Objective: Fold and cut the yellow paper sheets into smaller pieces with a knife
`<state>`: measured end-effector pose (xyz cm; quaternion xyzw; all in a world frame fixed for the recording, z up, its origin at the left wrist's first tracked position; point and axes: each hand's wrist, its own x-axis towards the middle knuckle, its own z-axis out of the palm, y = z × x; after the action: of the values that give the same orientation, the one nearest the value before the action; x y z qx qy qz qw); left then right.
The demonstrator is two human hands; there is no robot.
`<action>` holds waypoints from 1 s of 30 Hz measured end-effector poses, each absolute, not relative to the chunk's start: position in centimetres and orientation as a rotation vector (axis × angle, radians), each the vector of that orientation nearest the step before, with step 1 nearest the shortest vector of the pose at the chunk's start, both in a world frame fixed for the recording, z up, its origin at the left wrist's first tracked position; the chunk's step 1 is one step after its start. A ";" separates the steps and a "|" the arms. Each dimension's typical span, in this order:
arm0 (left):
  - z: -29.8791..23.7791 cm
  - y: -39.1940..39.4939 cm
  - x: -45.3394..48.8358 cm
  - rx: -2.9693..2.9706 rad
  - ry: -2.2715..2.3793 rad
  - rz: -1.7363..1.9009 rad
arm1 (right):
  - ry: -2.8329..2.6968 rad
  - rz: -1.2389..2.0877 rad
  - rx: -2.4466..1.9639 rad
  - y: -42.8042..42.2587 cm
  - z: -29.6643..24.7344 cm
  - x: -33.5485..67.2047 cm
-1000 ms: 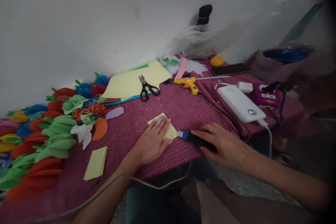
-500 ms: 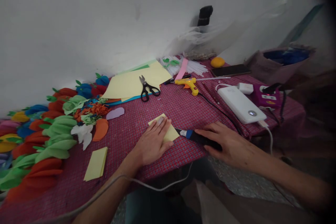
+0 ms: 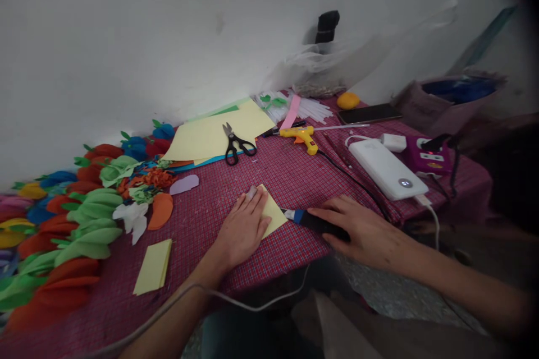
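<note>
My left hand (image 3: 244, 227) lies flat with its fingers stretched out, pressing a small folded piece of pale yellow paper (image 3: 274, 214) on the checked cloth. Part of that paper is hidden under the fingers. In my right hand (image 3: 357, 231) is a utility knife (image 3: 318, 223) with a black handle and a blue collar. Its tip points left at the paper's right corner; whether the blade is inside the fold I cannot tell. Left of my left hand sits a small stack of yellow paper pieces (image 3: 152, 267).
Black scissors (image 3: 236, 143) rest on large yellow sheets (image 3: 189, 137). Behind the knife lie a yellow glue gun (image 3: 305, 139) and a white power bank (image 3: 385, 168). Colourful paper pumpkins (image 3: 90, 219) crowd the left side. A white cable (image 3: 261, 308) crosses my left forearm.
My left hand has slid slightly left and down on the paper, baring more of its right part. The knife and my right hand have shifted a little left.
</note>
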<state>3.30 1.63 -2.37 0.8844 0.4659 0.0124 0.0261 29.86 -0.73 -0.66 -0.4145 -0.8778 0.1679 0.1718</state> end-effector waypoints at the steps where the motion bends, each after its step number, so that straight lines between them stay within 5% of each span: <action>1: -2.3 1.6 3.3 2.734 1.439 0.034 | -2.494 0.477 -1.173 -0.6 -0.7 29.8; 30: -2.2 1.6 3.3 2.712 1.425 0.056 | -2.432 0.470 -1.169 0.2 -1.2 29.8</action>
<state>3.34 1.59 -2.15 0.8844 0.4647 0.0184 0.0389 29.82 0.20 -1.23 -0.4181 -0.8700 0.1680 0.2002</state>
